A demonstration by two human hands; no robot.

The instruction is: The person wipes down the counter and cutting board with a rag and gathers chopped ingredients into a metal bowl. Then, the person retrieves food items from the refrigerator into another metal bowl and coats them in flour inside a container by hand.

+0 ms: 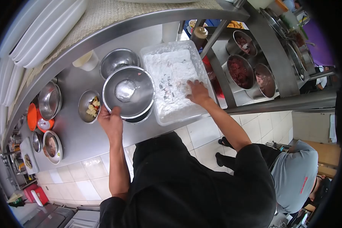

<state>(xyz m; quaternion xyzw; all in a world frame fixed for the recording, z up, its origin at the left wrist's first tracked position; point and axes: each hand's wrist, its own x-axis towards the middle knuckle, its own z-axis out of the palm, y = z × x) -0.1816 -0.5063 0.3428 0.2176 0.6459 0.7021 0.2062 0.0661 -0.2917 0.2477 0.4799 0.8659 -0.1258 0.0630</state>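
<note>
My left hand grips the near rim of a metal mixing bowl, tilted a little, with only a wet film and a small scrap showing inside. Another metal bowl stands behind it, and a dark round rim shows beneath. To the right, a translucent plastic tub holds white powder that looks like flour, with greyish pieces partly buried in it. My right hand reaches over the tub's right side, fingers spread on the powder. Whether its fingertips press into the powder is hard to see.
Left of the held bowl is a small bowl of cut pieces. Stacked bowls and orange items lie further left. White plates fill the shelf above. Metal pots of meat stand right. A person in grey is behind, right.
</note>
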